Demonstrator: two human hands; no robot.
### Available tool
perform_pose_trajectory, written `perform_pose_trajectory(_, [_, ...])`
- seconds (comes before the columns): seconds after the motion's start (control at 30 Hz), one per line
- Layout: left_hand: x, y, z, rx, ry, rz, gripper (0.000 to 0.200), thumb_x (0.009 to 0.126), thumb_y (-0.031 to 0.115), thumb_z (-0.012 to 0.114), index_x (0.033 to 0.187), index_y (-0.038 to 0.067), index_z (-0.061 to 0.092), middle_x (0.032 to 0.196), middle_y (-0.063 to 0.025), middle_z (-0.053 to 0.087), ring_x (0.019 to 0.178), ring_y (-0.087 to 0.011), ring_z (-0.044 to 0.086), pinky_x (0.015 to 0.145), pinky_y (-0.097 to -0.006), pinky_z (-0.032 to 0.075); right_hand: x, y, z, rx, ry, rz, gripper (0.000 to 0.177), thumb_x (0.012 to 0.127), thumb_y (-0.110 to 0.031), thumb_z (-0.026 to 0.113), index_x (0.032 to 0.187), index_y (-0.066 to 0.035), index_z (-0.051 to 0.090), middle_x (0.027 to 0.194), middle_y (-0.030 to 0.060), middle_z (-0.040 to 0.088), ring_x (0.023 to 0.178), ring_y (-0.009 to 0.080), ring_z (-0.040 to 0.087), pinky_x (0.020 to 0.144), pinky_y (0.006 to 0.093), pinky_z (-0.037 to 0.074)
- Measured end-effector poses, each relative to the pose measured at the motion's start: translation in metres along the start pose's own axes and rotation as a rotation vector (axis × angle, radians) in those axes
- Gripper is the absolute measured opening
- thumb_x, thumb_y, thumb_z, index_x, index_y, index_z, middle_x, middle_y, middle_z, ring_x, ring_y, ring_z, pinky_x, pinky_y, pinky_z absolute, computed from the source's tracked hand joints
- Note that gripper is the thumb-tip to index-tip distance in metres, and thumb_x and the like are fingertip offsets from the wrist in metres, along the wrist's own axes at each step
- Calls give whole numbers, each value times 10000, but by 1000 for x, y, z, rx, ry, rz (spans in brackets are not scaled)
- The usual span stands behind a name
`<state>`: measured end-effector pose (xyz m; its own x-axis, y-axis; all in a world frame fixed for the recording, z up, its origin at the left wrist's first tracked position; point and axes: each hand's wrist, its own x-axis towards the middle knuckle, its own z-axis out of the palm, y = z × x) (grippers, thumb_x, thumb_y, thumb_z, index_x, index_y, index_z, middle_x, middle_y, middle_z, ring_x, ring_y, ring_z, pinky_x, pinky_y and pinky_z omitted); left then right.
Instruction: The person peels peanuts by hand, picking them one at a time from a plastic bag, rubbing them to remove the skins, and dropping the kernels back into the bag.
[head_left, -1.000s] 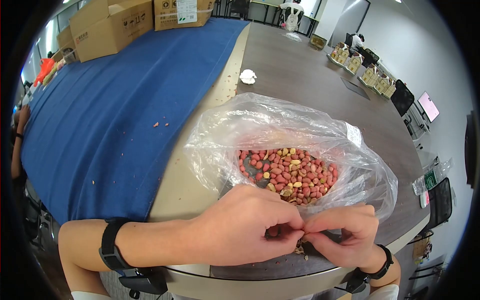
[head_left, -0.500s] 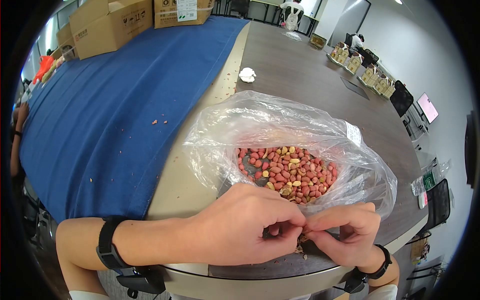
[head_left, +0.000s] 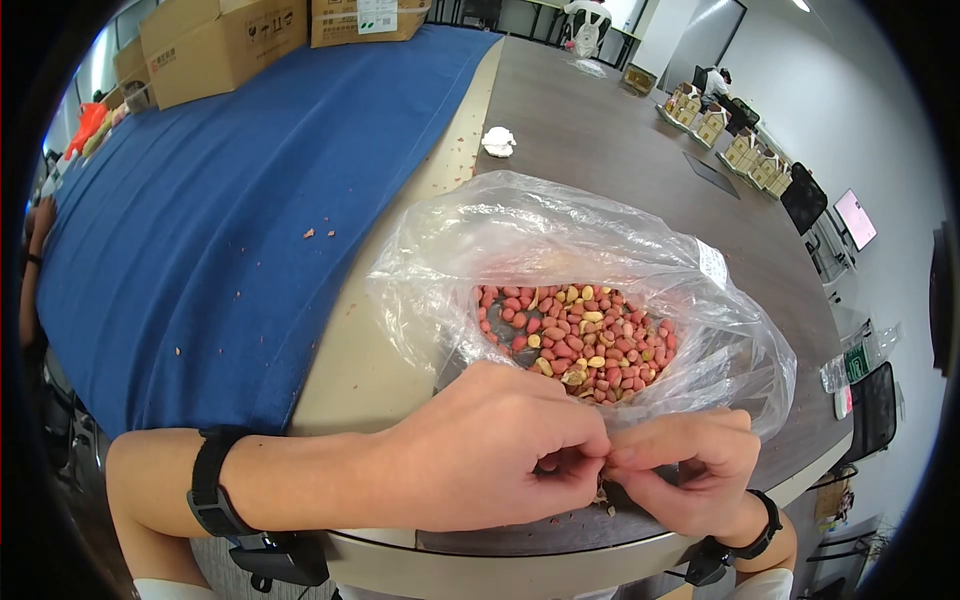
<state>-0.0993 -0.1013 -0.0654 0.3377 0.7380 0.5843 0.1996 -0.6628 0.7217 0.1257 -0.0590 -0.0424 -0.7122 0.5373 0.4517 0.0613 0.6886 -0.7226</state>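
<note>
My left hand [head_left: 500, 450] and my right hand [head_left: 695, 465] meet at the table's near edge, thumbs and index fingers pinched together. Whatever lies between the fingertips is too small and covered to make out. Just beyond them spreads a clear plastic bag [head_left: 580, 225], its mouth open, partly overlapped by my left hand. Red-skinned peanuts [head_left: 615, 350], a few of them pale and yellowish, fill its opening. Bits of peanut skin or shell [head_left: 605, 500] lie on the table beneath my fingertips.
A blue cloth [head_left: 230, 220] covers the table to the left, with cardboard boxes [head_left: 220, 50] at its far end. Crumpled white tissue [head_left: 498, 142] sits beyond the bag. Another person's arm [head_left: 38, 240] shows at far left. A plastic bottle [head_left: 858, 362] is at right.
My hands stay pinched together at the same place, with only a slight shift of the fingers. The view has tilted a little; the bag and peanuts look otherwise unchanged.
</note>
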Motion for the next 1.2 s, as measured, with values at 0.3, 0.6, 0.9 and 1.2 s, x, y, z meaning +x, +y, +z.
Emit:
perform_pose_trajectory(0.3, [0, 0, 0, 8, 15, -5, 115, 779, 1, 762, 882, 17, 712, 703, -62, 669, 569, -172, 622, 472, -277, 483, 0, 1, -2, 26, 32, 22, 169, 747, 114, 739, 893, 32, 717, 852, 122, 760, 734, 176, 748, 657, 260, 590])
perform_pose_trajectory(0.6, [1, -3, 2, -30, 5, -3, 97, 777, 13, 772, 851, 21, 710, 682, -63, 657, 561, -186, 616, 476, -298, 469, 1, -1, -2, -7, 13, 11, 172, 739, 115, 741, 883, 24, 719, 846, 115, 758, 728, 191, 750, 654, 259, 587])
perform_pose_trajectory(0.9, [-1, -3, 1, 32, -7, 36, 117, 746, -4, 770, 837, 34, 708, 651, -63, 626, 538, -212, 584, 494, -327, 454, 1, -1, 1, -62, -26, -30, 179, 718, 111, 737, 865, 10, 723, 840, 100, 752, 697, 196, 744, 618, 264, 584])
perform_pose_trajectory(1.2, [1, -1, 0, -36, -12, -12, 91, 784, 2, 751, 861, 15, 705, 675, -57, 653, 554, -171, 609, 470, -298, 454, 0, -1, -1, 40, 30, 60, 158, 740, 111, 737, 873, 28, 719, 810, 123, 754, 707, 185, 747, 628, 251, 578])
